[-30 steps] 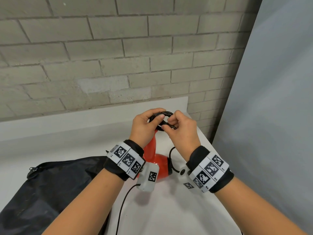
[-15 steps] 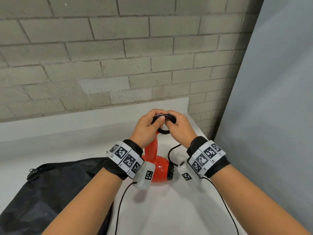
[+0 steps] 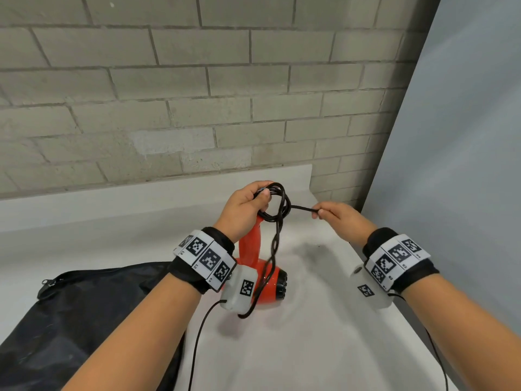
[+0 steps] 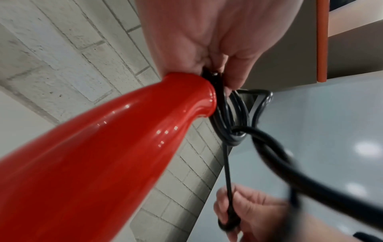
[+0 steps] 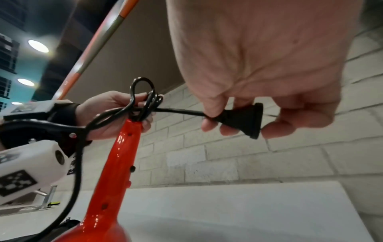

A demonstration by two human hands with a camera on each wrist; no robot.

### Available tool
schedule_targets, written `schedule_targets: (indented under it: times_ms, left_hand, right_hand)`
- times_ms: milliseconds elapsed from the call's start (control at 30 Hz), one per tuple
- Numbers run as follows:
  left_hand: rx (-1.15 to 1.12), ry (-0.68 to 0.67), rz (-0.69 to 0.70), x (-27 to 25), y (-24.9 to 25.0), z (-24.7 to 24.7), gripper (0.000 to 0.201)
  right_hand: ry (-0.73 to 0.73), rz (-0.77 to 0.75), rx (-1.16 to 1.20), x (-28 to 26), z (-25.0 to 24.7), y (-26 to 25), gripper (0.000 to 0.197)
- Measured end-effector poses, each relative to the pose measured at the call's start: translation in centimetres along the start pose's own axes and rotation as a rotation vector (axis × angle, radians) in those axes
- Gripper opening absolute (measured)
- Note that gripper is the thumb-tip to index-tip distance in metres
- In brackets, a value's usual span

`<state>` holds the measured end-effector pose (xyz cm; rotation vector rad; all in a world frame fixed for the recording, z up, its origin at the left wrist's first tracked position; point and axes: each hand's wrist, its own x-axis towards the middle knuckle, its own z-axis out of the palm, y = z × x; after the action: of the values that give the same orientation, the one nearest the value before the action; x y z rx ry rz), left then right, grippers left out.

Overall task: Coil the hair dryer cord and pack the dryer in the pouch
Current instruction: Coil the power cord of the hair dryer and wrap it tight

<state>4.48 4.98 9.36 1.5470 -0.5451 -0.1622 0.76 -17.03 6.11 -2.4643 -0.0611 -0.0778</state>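
The red hair dryer [image 3: 263,283] stands on its head on the white table, handle [image 4: 116,147] [image 5: 122,155] pointing up. My left hand [image 3: 245,210] [image 5: 116,114] grips the coiled black cord [image 3: 275,204] [image 4: 230,117] at the top of the handle. My right hand [image 3: 338,218] [image 5: 259,81] pinches the black plug [image 5: 242,120] [image 4: 228,224] and holds it out to the right, so a short stretch of cord runs taut from the coil. A twisted loop of cord [image 3: 267,266] hangs down in front of the dryer. The black pouch [image 3: 84,320] lies flat at the lower left, its zip [image 3: 45,283] at the top edge.
A grey brick wall [image 3: 197,94] rises behind the table. A pale blue-grey panel [image 3: 456,165] closes off the right side. The white table surface [image 3: 310,348] stretches toward me on the right of the dryer. Thin camera cables [image 3: 197,342] run from my wrist units.
My right hand has pulled away from the left to the right, drawing the plug end out of the coil. A long twisted loop now hangs down by the dryer.
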Motion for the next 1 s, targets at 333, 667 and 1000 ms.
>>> schedule_targets:
  times_ms: [333,667,1000]
  left_hand:
    - [-0.014,0.021,0.012,-0.9,0.2,-0.9,0.022]
    - [-0.080,0.057,0.014,-0.9,0.1,-1.9,0.024]
    - [-0.086,0.019,0.003,-0.5,0.2,-2.3,0.020]
  right_hand:
    - [-0.178,0.421,-0.437,1.5,3.8,3.4,0.031]
    - [-0.029,-0.218,0.252,1.3,5.8,-6.1,0.040]
    - [0.233,-0.087,0.248,3.3,5.8,-5.9,0.021]
